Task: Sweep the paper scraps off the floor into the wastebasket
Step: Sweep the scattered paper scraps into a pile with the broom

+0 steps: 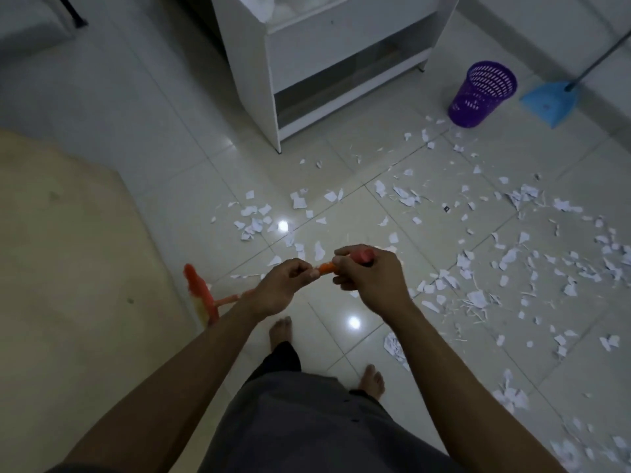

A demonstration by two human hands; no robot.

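I hold an orange broom with both hands. My right hand (370, 279) grips the top end of its handle (327, 267), and my left hand (280, 288) grips the handle just below. The broom head (201, 295) sits low at the left beside a beige mat, blurred. White paper scraps (512, 261) lie scattered over the tiled floor, mostly to the right and ahead of me. A purple wastebasket (481, 93) stands upright at the far right, apart from the scraps.
A blue dustpan (551, 102) with a long handle leans beyond the wastebasket. A white cabinet (307, 63) stands ahead. The beige mat (68, 268) covers the floor at the left. My bare feet (281, 331) stand on the tiles.
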